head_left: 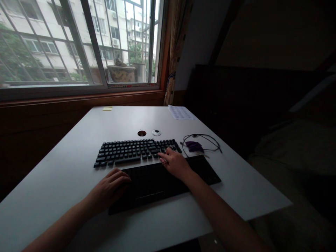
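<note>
Loose black keycaps (131, 151) lie on the white table in keyboard order, with small gaps in the lower rows. In front of them sits a dark, flat keyboard base (152, 182), its surface too dark to make out in detail. My left hand (112, 183) is curled over the base's left end, thumb hidden. Above the base's upper edge, my right hand (174, 163) reaches to the lower right keycaps. Its thumb and forefinger are drawn together there, and a small shiny bit shows by the fingers; what they pinch is too small to name.
A thin black cable (207, 135) loops around a purple cloth (194, 146) to the right. Behind the keycaps are a round hole (141, 133) and its white cover (156, 133). Printed paper (181, 112) and a yellow note (107, 109) lie at the table's far edge.
</note>
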Demonstrator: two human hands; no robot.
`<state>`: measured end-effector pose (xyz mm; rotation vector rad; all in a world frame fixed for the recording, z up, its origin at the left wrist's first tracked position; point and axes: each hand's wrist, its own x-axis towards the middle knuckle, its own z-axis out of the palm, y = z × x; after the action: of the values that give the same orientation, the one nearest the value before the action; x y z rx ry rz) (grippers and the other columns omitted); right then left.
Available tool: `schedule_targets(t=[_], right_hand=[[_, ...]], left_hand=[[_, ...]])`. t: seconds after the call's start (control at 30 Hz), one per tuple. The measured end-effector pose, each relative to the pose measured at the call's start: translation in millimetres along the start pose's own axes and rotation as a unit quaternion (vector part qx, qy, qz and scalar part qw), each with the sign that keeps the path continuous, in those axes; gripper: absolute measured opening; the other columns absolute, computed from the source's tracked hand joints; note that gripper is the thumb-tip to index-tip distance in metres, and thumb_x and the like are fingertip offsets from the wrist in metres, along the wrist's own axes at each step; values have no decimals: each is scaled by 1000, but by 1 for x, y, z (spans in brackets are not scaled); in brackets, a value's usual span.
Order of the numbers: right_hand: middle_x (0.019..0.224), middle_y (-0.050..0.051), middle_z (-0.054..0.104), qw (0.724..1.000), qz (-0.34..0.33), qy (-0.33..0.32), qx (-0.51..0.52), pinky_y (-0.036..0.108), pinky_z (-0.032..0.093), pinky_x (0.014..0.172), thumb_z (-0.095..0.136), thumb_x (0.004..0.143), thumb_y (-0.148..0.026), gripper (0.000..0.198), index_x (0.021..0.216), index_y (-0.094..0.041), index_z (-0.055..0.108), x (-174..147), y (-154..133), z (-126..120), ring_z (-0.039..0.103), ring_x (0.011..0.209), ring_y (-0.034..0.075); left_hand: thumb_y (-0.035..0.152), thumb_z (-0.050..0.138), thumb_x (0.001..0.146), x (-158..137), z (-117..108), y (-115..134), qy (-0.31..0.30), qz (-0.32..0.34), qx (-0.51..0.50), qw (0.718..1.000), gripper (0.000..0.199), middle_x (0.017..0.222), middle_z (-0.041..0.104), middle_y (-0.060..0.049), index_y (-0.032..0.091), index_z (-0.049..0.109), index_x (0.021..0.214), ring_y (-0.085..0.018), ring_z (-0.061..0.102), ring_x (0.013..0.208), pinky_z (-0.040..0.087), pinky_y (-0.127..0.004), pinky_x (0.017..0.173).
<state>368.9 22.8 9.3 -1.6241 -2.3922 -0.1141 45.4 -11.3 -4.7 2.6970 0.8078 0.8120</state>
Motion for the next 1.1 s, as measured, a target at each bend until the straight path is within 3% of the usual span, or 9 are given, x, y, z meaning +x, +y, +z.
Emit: schedule_targets(t=[0.63, 1.1], right_hand=[[107, 7, 58, 1000, -16, -9, 6, 32, 44, 81, 46, 98, -35, 35, 130, -29, 61, 3, -7, -2, 59, 89, 19], [106, 6, 57, 1000, -18, -21, 6, 30, 43, 78, 46, 99, -40, 37, 131, -30, 61, 6, -11, -3, 59, 88, 18]], left_hand=[[17, 50, 97, -1, 0, 0, -27, -6, -2, 1000, 15, 103, 64, -7, 20, 60, 108, -20, 55, 94, 50, -35, 83], [18, 50, 97, 1, 0, 2, -12, -6, 4, 1000, 15, 101, 66, -6, 20, 62, 106, -20, 56, 93, 50, -34, 84]])
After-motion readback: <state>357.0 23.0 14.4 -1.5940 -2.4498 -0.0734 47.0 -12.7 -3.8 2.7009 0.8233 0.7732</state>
